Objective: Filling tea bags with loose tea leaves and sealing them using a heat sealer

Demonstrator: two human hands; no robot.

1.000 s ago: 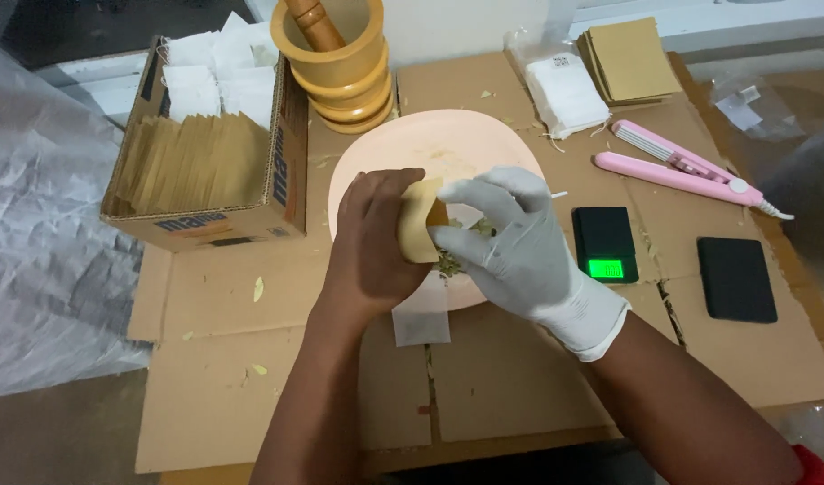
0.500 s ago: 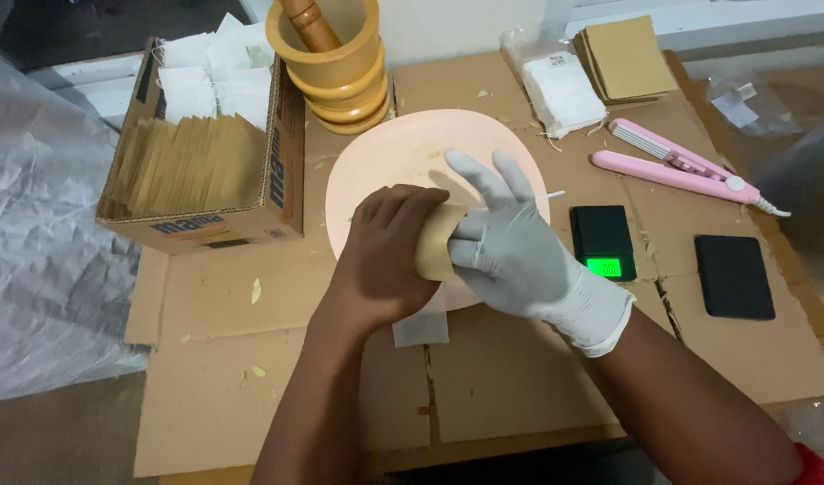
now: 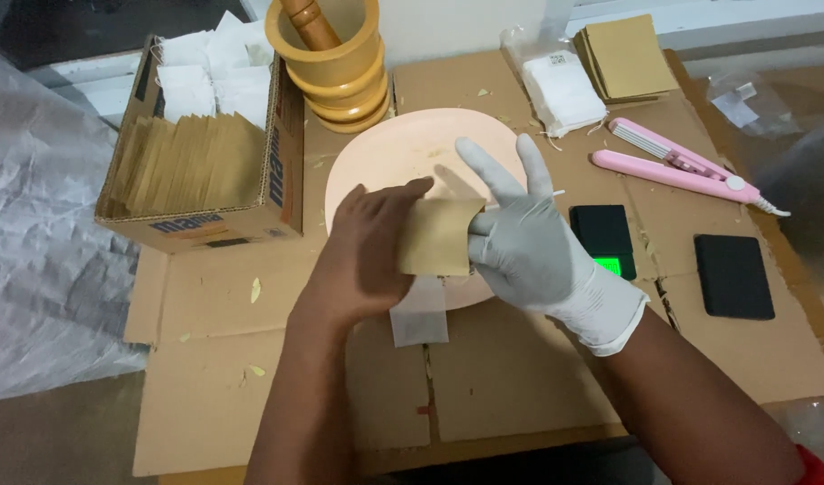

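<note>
Bare, the left hand (image 3: 369,253) closes around the left edge of a small brown paper pouch (image 3: 436,235), held just above the near part of a pale pink plate (image 3: 376,162). Opposite it, the gloved right hand (image 3: 527,242) pinches the pouch's right edge, its other fingers spread. Being thin paper, the pouch looks light, soft and easily creased, so its edges seem the best hold. Near the plate lies a white sachet (image 3: 418,314); right sits a small scale (image 3: 602,239).
</note>
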